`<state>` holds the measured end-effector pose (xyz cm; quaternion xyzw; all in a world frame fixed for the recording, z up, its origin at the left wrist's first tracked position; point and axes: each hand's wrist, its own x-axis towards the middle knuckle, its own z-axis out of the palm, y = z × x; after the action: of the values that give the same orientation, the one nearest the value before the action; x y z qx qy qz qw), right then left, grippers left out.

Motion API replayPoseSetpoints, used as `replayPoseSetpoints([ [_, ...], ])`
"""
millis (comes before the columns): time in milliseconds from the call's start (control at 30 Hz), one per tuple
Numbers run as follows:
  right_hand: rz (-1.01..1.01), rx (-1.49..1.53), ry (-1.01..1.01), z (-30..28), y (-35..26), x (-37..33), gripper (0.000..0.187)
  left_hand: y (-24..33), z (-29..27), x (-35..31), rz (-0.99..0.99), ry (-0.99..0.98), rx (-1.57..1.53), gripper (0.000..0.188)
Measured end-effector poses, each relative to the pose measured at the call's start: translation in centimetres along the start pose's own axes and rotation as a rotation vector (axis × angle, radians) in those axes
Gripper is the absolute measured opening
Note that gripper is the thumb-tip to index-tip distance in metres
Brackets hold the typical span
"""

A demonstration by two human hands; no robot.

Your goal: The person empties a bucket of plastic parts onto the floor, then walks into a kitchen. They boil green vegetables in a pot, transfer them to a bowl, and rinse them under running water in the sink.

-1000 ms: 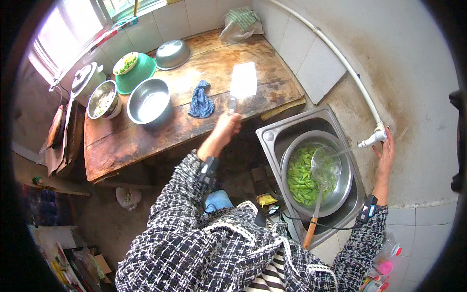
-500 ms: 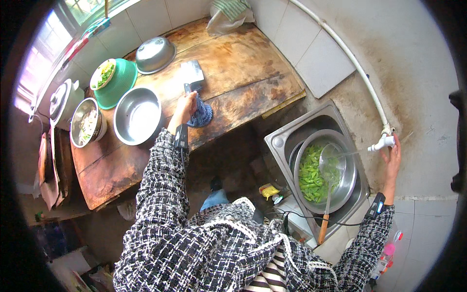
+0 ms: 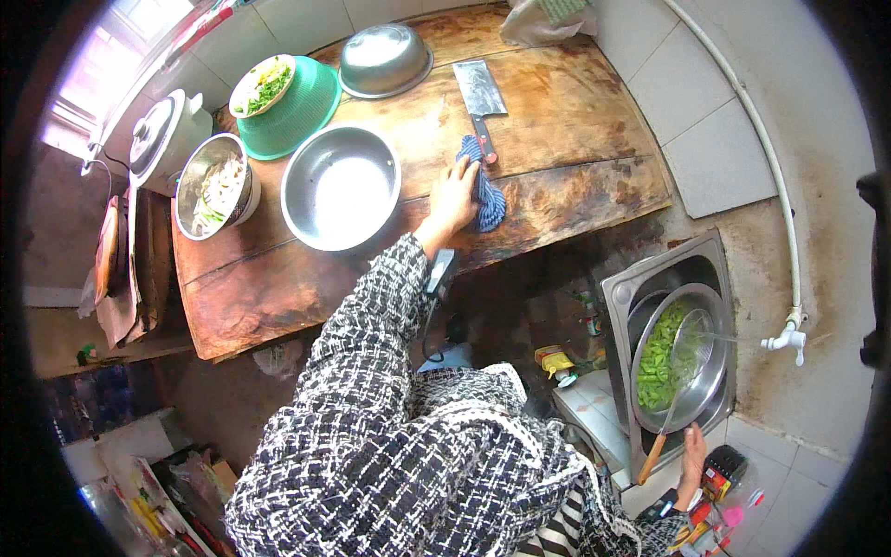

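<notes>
On the wooden table, my left hand (image 3: pixel 452 197) has its fingers closed over a blue striped cloth (image 3: pixel 488 206). A cleaver (image 3: pixel 481 97) lies flat just beyond it, its dark handle reaching the cloth. My right hand (image 3: pixel 692 457) is low at the sink's near corner, fingers stretched out and nothing visible in them. Beside it, a steel basin (image 3: pixel 713 373) in the sink holds cut green vegetables (image 3: pixel 657 357). A wooden-handled strainer (image 3: pixel 652 459) rests in the basin. Water streams into it from a white tap (image 3: pixel 787 342) on the wall.
A steel bowl (image 3: pixel 340 190) stands left of my left hand. Beyond it are an upturned steel bowl (image 3: pixel 385 58) and a green colander (image 3: pixel 302 116) carrying a small dish of chopped greens. A bowl of sliced food (image 3: pixel 221 190) and a white cooker (image 3: pixel 167 139) stand far left.
My left hand has let go of the cleaver and taken hold of the cloth. My right hand has left the tap and moved down to the sink's near corner. The view has shifted.
</notes>
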<state>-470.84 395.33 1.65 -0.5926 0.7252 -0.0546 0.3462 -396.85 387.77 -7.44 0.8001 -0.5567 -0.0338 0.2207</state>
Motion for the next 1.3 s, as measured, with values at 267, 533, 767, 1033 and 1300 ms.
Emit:
replayPoseSetpoints([
  [267,0.124,0.141,-0.008,5.5,2.5,-1.2,0.05,1.1,-0.8,-6.1,0.088,-0.142,-0.257,0.02],
  [533,0.129,0.385,-0.032,7.2,0.8,-0.9,0.064,0.5,-5.5,-11.3,0.044,-0.109,0.044,0.018],
  [767,0.281,1.089,-0.218,5.9,-2.3,-4.8,0.036,0.3,-6.5,-11.2,0.024,-0.097,-0.069,0.035],
  [1033,0.355,0.881,0.035,7.7,-6.7,-11.2,0.028,-0.8,-2.6,-11.4,0.248,-0.067,0.069,0.053],
  [1300,0.184,0.018,0.506,7.8,-4.5,-12.5,0.033,1.9,0.0,-10.3,0.347,-0.114,0.038,0.051],
])
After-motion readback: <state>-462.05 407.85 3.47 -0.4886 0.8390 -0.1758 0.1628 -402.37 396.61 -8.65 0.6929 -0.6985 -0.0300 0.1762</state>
